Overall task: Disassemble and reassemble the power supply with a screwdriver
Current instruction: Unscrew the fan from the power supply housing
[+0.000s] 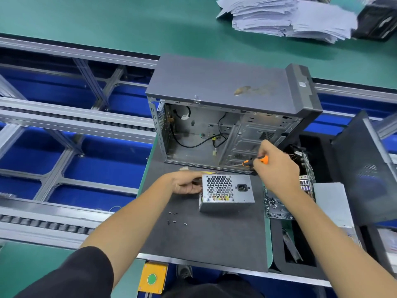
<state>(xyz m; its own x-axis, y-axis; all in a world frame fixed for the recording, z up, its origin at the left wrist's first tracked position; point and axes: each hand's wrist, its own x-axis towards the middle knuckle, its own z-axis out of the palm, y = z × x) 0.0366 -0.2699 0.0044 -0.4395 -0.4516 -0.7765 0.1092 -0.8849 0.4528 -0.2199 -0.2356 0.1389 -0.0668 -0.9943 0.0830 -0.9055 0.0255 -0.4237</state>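
A silver power supply (227,193) stands on the dark mat (204,237), its honeycomb vent and socket facing up. My left hand (185,182) holds its left side, fingers curled against the casing. Just behind the unit, my right hand (274,163) grips an orange and black screwdriver (255,161), the tip pointing left toward the unit's rear edge. Several small black screws (175,218) lie on the mat in front of the supply. An open grey computer case (225,117) stands behind, with loose cables inside.
A circuit board (277,208) with small parts lies right of the supply, beside a grey metal box (332,203) and a black panel (365,168). Conveyor rails (64,117) run at the left. A paper stack (285,16) sits at the far back. An orange button box (152,277) hangs below the bench edge.
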